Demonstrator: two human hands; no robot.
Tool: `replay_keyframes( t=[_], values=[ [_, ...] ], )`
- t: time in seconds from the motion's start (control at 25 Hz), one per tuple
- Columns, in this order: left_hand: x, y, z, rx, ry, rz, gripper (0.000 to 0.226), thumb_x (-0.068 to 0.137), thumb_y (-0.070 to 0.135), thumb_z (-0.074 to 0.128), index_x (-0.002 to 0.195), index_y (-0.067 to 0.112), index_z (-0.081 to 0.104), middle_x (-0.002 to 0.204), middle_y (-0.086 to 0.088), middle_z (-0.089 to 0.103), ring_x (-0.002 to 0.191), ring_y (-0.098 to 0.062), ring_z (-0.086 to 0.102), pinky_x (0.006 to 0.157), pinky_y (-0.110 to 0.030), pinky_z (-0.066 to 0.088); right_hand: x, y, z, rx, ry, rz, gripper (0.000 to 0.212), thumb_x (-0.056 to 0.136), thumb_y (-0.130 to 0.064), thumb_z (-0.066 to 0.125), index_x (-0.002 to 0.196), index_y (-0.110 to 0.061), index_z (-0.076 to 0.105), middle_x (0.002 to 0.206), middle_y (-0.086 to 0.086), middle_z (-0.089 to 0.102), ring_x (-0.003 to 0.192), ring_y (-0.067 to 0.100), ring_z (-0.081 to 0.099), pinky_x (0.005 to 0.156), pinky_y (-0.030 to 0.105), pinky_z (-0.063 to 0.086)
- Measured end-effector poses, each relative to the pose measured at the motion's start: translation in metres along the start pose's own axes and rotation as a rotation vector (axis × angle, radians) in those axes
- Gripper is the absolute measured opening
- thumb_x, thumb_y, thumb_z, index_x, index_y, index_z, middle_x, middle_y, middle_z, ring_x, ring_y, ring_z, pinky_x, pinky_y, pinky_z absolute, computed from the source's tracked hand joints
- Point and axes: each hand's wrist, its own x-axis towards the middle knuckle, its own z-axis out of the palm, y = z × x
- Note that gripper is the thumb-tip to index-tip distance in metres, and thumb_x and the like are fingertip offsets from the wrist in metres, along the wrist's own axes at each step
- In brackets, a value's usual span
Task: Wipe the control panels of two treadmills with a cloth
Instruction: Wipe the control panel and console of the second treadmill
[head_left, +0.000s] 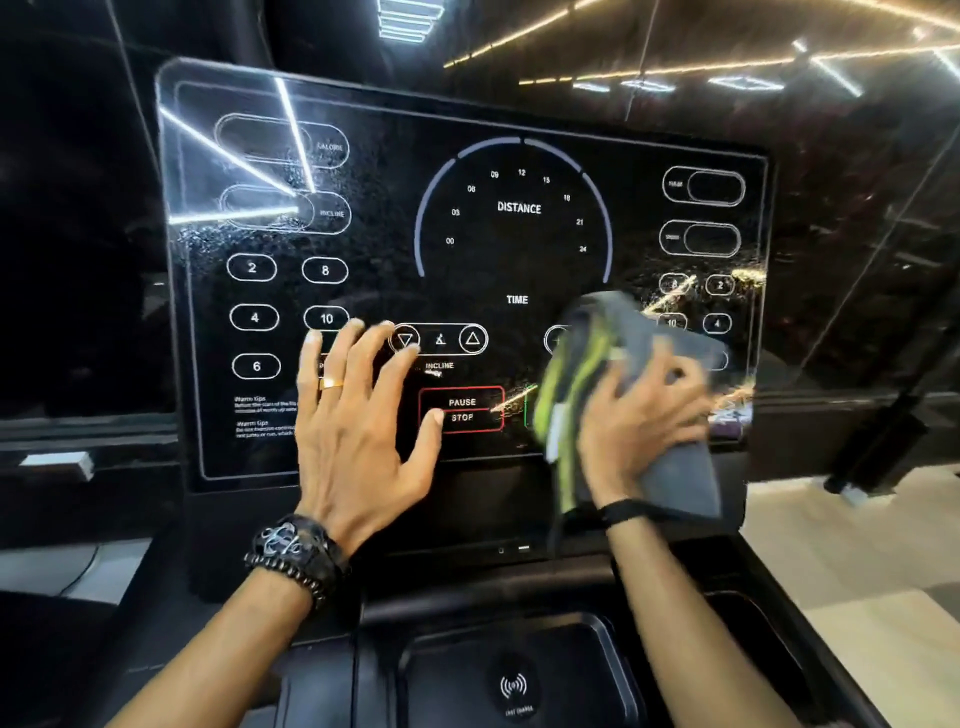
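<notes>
A glossy black treadmill control panel (519, 249) fills the view, with a DISTANCE dial, numbered buttons and a red PAUSE STOP button. My left hand (358, 415) lies flat on its lower middle, fingers spread, holding nothing. My right hand (639, 415) grips a grey cloth with green trim (582, 364) and presses it against the lower right of the panel. The cloth is blurred and covers some buttons there. Fine speckles show on the panel's left and right parts.
Below the panel is a black console tray with a wireless charging pad (514, 686). Dark glass (78, 260) surrounds the panel and reflects ceiling lights. Light wooden floor (857, 571) shows at the right.
</notes>
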Motion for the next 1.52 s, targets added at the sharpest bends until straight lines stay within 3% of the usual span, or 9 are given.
replay_keyframes(
  t=[0.12, 0.36, 0.64, 0.84, 1.0, 1.16, 1.32, 1.44, 1.52],
  values=[
    [0.002, -0.018, -0.008, 0.049, 0.040, 0.000, 0.058, 0.083, 0.037, 0.063, 0.131, 0.006, 0.059, 0.145, -0.015, 0.048, 0.142, -0.035, 0.035, 0.121, -0.057, 0.012, -0.038, -0.005, 0.001, -0.039, -0.147, -0.596, 0.047, 0.096, -0.056, 0.047, 0.135, -0.029, 0.054, 0.135, 0.016, 0.048, 0.123, 0.035, 0.042, 0.099, 0.051, 0.030],
    [-0.029, -0.082, -0.046, 0.203, 0.031, -0.189, 0.069, 0.086, 0.043, 0.057, 0.141, 0.003, 0.047, 0.152, -0.018, 0.038, 0.146, -0.035, 0.028, 0.123, -0.053, 0.007, -0.051, -0.048, 0.007, -0.001, -0.160, -0.123, 0.059, 0.103, -0.049, 0.030, 0.156, -0.023, 0.029, 0.160, 0.026, 0.020, 0.148, 0.046, 0.017, 0.118, 0.063, 0.011],
    [-0.048, -0.132, -0.071, 0.127, 0.056, -0.347, 0.062, 0.094, 0.041, 0.041, 0.144, 0.005, 0.042, 0.153, -0.014, 0.036, 0.146, -0.030, 0.028, 0.123, -0.051, 0.010, -0.172, -0.158, -0.007, 0.062, -0.339, -0.814, 0.111, 0.076, -0.092, 0.035, 0.156, -0.015, 0.029, 0.158, 0.034, 0.014, 0.148, 0.050, 0.009, 0.115, 0.072, 0.008],
    [-0.039, -0.130, -0.078, -0.111, 0.212, -0.446, 0.057, 0.096, 0.038, 0.033, 0.142, 0.007, 0.045, 0.148, -0.009, 0.046, 0.140, -0.021, 0.037, 0.121, -0.050, 0.015, -0.183, -0.207, 0.000, 0.194, -0.324, -1.122, 0.068, 0.091, -0.062, 0.054, 0.147, -0.023, 0.046, 0.155, 0.025, 0.029, 0.145, 0.040, 0.028, 0.116, 0.066, 0.012],
    [-0.018, -0.117, -0.072, -0.069, 0.189, -0.393, 0.062, 0.098, 0.043, 0.031, 0.146, 0.005, 0.040, 0.151, -0.011, 0.042, 0.142, -0.025, 0.034, 0.121, -0.049, 0.015, -0.125, -0.249, 0.014, 0.303, -0.253, -0.924, 0.051, 0.089, -0.051, 0.058, 0.132, -0.023, 0.059, 0.141, 0.019, 0.049, 0.129, 0.035, 0.041, 0.111, 0.058, 0.023],
    [-0.005, -0.114, -0.064, 0.014, 0.138, -0.321, 0.067, 0.098, 0.046, 0.030, 0.149, 0.003, 0.034, 0.157, -0.015, 0.031, 0.147, -0.029, 0.027, 0.122, -0.050, 0.013, -0.119, -0.179, 0.010, 0.313, -0.260, -1.309, 0.046, 0.088, -0.046, 0.058, 0.129, -0.025, 0.057, 0.134, 0.012, 0.044, 0.120, 0.029, 0.041, 0.104, 0.054, 0.030],
    [0.015, -0.106, -0.056, 0.077, 0.118, -0.274, 0.068, 0.098, 0.047, 0.033, 0.148, 0.001, 0.034, 0.157, -0.017, 0.029, 0.147, -0.031, 0.024, 0.123, -0.050, 0.010, -0.051, -0.155, 0.009, 0.216, -0.214, -0.734, 0.046, 0.089, -0.057, 0.056, 0.126, -0.029, 0.056, 0.132, 0.011, 0.047, 0.117, 0.031, 0.044, 0.096, 0.050, 0.030],
    [0.028, -0.081, -0.041, 0.074, 0.101, -0.194, 0.067, 0.097, 0.047, 0.035, 0.146, 0.001, 0.036, 0.157, -0.018, 0.029, 0.147, -0.034, 0.024, 0.122, -0.052, 0.011, -0.055, -0.094, 0.003, 0.178, -0.284, -1.220, 0.046, 0.088, -0.053, 0.058, 0.128, -0.030, 0.052, 0.132, 0.009, 0.043, 0.114, 0.035, 0.052, 0.095, 0.049, 0.029],
    [0.037, -0.065, -0.031, 0.068, 0.081, -0.147, 0.066, 0.096, 0.046, 0.037, 0.145, 0.002, 0.038, 0.156, -0.018, 0.030, 0.147, -0.034, 0.024, 0.122, -0.052, 0.011, -0.013, -0.067, 0.009, 0.172, -0.285, -1.096, 0.045, 0.088, -0.055, 0.056, 0.126, -0.032, 0.051, 0.130, 0.008, 0.048, 0.113, 0.033, 0.051, 0.094, 0.048, 0.029]
  ],
)
